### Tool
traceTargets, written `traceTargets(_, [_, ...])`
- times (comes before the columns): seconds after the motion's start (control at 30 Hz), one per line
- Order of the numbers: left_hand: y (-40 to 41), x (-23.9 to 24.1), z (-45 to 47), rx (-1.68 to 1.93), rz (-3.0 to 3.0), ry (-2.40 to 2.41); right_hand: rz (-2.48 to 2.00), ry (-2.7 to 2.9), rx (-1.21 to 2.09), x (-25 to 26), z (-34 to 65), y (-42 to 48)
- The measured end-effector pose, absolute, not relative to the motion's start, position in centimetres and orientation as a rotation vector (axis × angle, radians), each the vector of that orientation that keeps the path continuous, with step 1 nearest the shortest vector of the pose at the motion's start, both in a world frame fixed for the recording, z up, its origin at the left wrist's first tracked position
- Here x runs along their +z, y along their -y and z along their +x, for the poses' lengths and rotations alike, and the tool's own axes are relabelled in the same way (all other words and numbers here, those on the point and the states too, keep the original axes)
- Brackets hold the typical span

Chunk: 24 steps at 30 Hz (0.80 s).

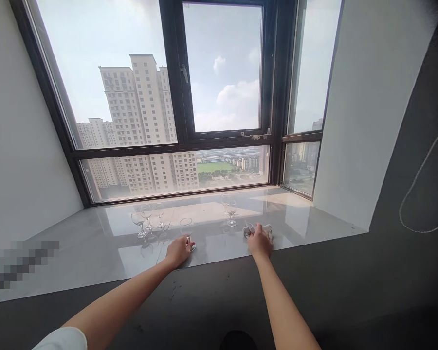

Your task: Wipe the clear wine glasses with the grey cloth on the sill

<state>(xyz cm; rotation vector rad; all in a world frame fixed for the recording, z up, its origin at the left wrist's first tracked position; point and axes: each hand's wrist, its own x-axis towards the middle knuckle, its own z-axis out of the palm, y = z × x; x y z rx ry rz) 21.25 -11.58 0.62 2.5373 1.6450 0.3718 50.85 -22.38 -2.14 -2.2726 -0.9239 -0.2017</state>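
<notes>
My left hand (177, 252) is closed round the foot and stem of a clear wine glass (186, 226) that stands upright on the glossy grey window sill (95, 243). My right hand (260, 243) presses down on a small grey cloth (257, 228) that lies crumpled on the sill, fingers curled over it. Three more clear wine glasses (148, 221) stand in a group to the left of the held one. Another wine glass (230, 209) stands farther back, between my two hands.
A large dark-framed window (182, 141) rises behind the sill, with a handle (184, 73) on its middle frame. White walls close the bay at left and right. A dark floor (219, 291) lies before the sill. A thin cord (423, 194) hangs at far right.
</notes>
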Motion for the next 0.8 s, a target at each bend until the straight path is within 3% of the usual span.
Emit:
traceTargets(0.47, [12.2,-0.1,38.7,0.46,2.637,-1.307,-2.231,0.894,-0.199,-2.0,50.9,22.4])
traceTargets(0.8, [11.5,-0.2,42.7,0.502,2.655,-1.359,-2.202,0.898,-0.259,-2.1,51.1,22.4])
